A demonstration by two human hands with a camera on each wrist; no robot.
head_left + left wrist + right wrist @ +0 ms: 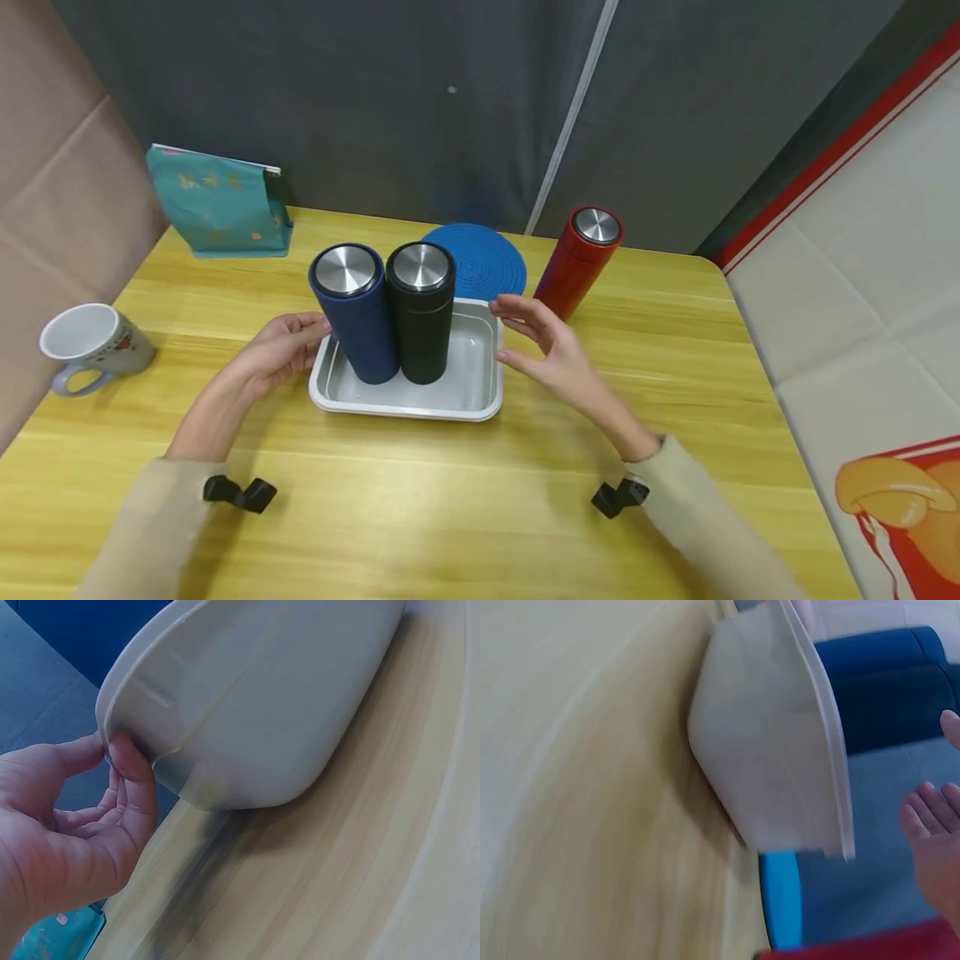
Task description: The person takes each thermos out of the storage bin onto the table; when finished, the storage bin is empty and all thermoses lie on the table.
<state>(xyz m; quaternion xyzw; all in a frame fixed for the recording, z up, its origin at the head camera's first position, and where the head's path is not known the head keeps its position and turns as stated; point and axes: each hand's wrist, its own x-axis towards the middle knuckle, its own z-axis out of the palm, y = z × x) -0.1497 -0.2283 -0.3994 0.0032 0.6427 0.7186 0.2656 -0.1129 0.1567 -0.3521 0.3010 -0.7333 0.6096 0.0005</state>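
Observation:
A white rectangular tray (471,358) lies on the table in the head view. Inside it, on its left half, stand a blue thermos bottle (363,337) and a black thermos bottle (426,333), side by side with steel lids up. My left hand (283,352) pinches the tray's left rim; the left wrist view shows thumb and finger on either side of that rim (105,720). At the tray's right side is my right hand (553,354), fingers spread and holding nothing. In the right wrist view a gap separates this hand (939,847) from the tray wall (772,735).
Behind my right hand stands a red thermos bottle (576,267). A round blue mat (483,258) lies behind the tray. To the left are a white mug (112,343) and a teal bag (217,204). A grey curtain (337,108) borders the wooden table (420,508) at the back.

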